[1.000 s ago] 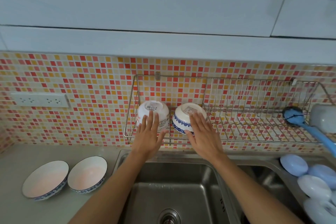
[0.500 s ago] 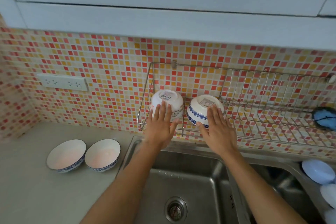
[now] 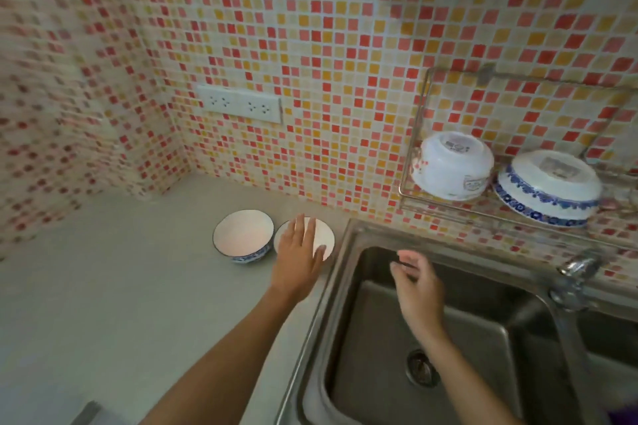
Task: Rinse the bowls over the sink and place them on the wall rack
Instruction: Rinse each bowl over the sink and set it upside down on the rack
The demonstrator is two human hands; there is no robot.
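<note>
Two white bowls with blue rims stand upright on the grey counter left of the sink: the left bowl (image 3: 242,234) and the right bowl (image 3: 324,238). My left hand (image 3: 299,255) is spread flat over the right bowl, fingers apart, holding nothing. My right hand (image 3: 416,281) hovers over the steel sink (image 3: 379,348), fingers loosely curled and empty. Two bowls lie upside down on the wire wall rack (image 3: 419,114): a plain white bowl (image 3: 452,166) and a blue-patterned bowl (image 3: 549,188).
A tap (image 3: 574,272) stands at the sink's back right edge. A white socket strip (image 3: 240,109) is set in the mosaic tile wall. The tiled side wall closes the counter on the left. The drain (image 3: 423,367) lies in the sink bottom.
Both hands left the two bowls on the rack. My left hand moved down-left to the counter bowls, my right hand dropped over the sink. The view swung left.
</note>
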